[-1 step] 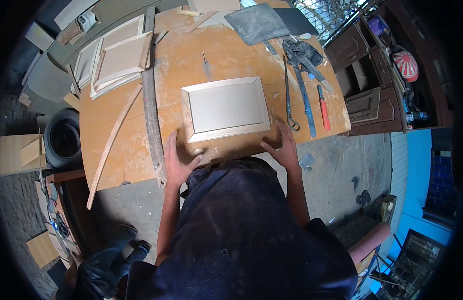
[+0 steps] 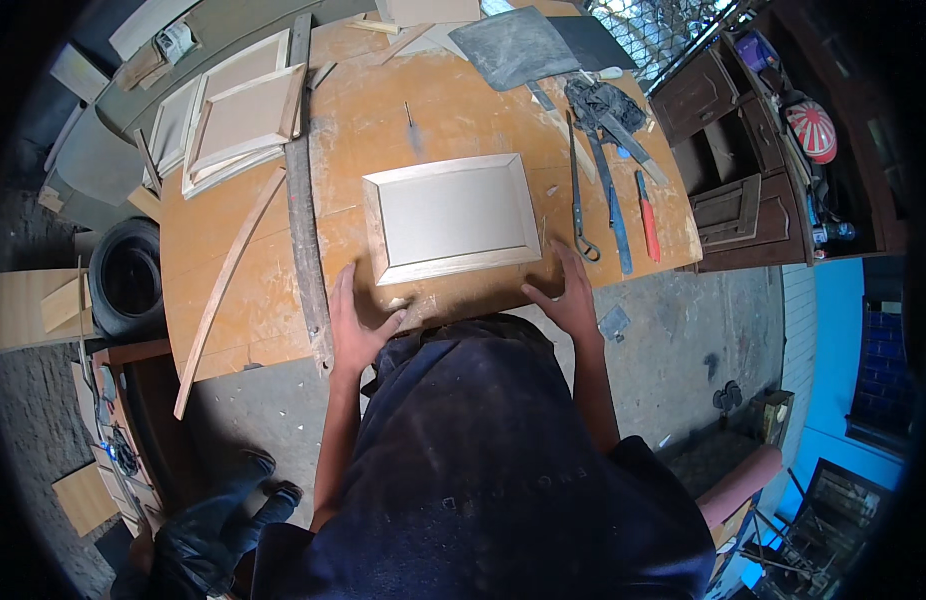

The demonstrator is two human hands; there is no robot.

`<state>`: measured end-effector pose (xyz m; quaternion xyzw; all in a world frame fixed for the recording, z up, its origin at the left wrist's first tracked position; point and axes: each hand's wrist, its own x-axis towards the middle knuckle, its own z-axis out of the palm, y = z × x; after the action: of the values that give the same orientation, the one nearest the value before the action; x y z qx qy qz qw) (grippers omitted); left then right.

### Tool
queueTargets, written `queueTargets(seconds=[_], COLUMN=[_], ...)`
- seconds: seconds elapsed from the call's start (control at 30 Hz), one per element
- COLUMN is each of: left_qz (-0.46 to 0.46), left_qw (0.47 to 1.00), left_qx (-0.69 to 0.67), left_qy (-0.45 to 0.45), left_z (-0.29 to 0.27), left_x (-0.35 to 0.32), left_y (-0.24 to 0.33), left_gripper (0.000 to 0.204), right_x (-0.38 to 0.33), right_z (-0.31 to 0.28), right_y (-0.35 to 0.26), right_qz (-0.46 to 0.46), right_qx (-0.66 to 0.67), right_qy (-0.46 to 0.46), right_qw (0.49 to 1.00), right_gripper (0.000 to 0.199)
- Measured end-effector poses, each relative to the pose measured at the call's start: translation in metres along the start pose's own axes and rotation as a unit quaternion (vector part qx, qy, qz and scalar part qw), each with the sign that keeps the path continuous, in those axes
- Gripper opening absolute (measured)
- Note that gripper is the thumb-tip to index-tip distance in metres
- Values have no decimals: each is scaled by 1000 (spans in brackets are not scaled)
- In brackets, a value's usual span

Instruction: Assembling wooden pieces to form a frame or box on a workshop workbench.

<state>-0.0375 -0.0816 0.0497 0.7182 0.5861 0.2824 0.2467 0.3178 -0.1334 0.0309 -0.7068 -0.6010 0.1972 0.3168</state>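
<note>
A rectangular wooden frame (image 2: 376,237) with a pale panel inside lies flat on the worn wooden table (image 2: 363,120), close to its front edge. My left hand (image 2: 360,325) is just off the frame's near left corner, fingers spread and thumb pointing inward. Off the near right corner, my right hand (image 2: 569,295) is held the same way, thumb and fingers apart. Neither hand holds anything, and both look clear of the frame. A long rough wooden strip (image 2: 304,230) runs front to back beside my left hand.
Several similar framed panels (image 2: 245,110) are stacked at the far left, near a thin wooden lath (image 2: 228,290). On the right lie a red-handled tool (image 2: 648,220), a blue metal bar (image 2: 615,215) and a dark rod (image 2: 575,190). Another person (image 2: 208,535) is at lower left.
</note>
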Motion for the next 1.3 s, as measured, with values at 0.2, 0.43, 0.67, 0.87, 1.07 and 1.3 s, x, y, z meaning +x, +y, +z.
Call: queueTargets(seconds=[0.2, 0.43, 0.67, 0.87, 1.07, 1.3], left_qz=[-16, -100, -149, -213, -171, 2], left_qw=[1000, 994, 988, 973, 984, 990], left_qx=[-14, -47, 35, 83, 38, 50], left_qy=[-7, 23, 22, -26, -25, -133], left_z=[2, 9, 19, 12, -1, 23], left_x=[5, 36, 92, 118, 93, 150], left_y=[-4, -3, 9, 14, -16, 12], left_gripper=[93, 64, 62, 63, 37, 29], right_x=[8, 31, 71, 96, 63, 68], right_z=[2, 19, 46, 35, 19, 27], right_y=[-2, 13, 5, 6, 0, -30], right_qz=[14, 14, 87, 174, 174, -24], right_qx=[10, 38, -21, -62, 43, -134], right_qy=[13, 54, 64, -21, -44, -272], right_qw=[1000, 998, 994, 982, 983, 953], right_gripper=[78, 71, 58, 40, 46, 43])
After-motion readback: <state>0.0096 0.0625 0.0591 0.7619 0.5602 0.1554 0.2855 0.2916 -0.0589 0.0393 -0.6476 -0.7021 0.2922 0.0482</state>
